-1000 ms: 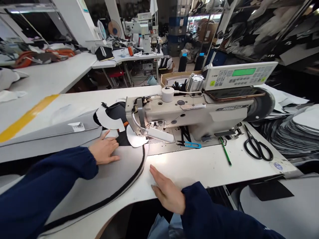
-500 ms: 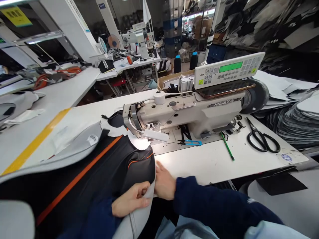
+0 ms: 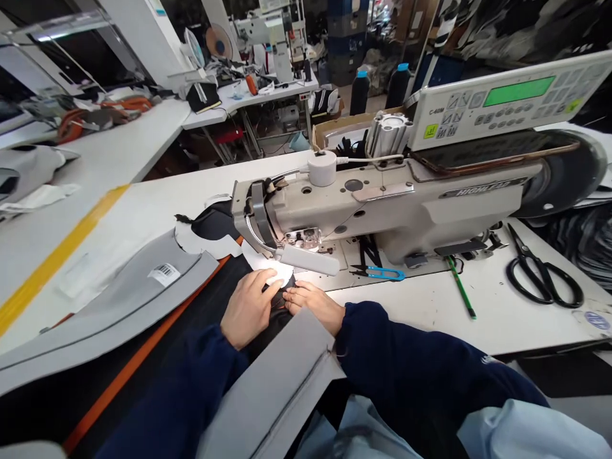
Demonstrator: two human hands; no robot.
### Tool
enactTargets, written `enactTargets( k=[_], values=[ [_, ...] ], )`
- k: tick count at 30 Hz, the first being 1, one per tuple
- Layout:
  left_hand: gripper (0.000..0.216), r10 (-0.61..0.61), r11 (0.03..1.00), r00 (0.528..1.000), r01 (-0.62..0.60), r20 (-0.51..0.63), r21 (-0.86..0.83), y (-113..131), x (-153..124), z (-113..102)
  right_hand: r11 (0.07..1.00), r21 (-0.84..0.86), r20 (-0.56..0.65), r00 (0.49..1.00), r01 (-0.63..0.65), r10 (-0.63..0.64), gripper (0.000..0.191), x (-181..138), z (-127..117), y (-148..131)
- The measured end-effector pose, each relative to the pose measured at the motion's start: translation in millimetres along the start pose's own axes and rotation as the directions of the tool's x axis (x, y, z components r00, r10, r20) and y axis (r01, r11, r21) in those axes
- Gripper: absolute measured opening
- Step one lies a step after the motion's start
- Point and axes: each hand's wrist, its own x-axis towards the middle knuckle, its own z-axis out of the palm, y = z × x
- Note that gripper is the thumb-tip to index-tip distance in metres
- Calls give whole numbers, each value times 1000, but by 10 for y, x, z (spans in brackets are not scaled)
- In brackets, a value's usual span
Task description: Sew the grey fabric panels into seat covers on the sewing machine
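Note:
A black sewn cover (image 3: 217,294) with orange trim stripes and a grey backing (image 3: 282,382) spreads over the left of the table and folds up toward me. My left hand (image 3: 251,309) is closed on the cover's edge just in front of the sewing machine (image 3: 392,204), thumb and fingertips by a white rounded piece (image 3: 262,260). Close beside it, my right hand (image 3: 315,305) pinches the same black edge, fingers together. A raised grey flap partly covers the right wrist. The needle area is mostly hidden behind a white bar lamp (image 3: 308,260).
Blue thread snips (image 3: 380,273), a green pencil (image 3: 463,288) and black-handled scissors (image 3: 542,271) lie on the tabletop right of my hands. Above the machine is a control panel (image 3: 507,99). Two black thread cones (image 3: 359,92) stand behind it.
Both hands have moved up and forward, from the cover's near edge to the black edge by the machine head. The grey backing has folded over, and the view has come closer.

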Motion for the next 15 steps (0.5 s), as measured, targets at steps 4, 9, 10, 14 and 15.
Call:
enactTargets(
  k=[4,9,10,14,15],
  values=[
    [33,-38,998,991,43,130,-40,-213,227,268,998,70,38,999,-1,-1,24,-66,-25,49],
    [36,24,975,997,-7,73,-220,-308,219,421,995,101,24,999,21,-24,36,-135,-92,112],
    [36,33,976,997,-18,63,-219,-306,207,418,994,101,19,999,32,-34,37,-149,-98,123],
    [35,59,983,992,-38,114,-180,-252,203,370,992,116,3,998,54,-55,33,-164,-90,162],
    [34,62,985,989,-40,134,-167,-237,216,363,991,126,1,999,51,-51,32,-158,-86,171]
  ],
)
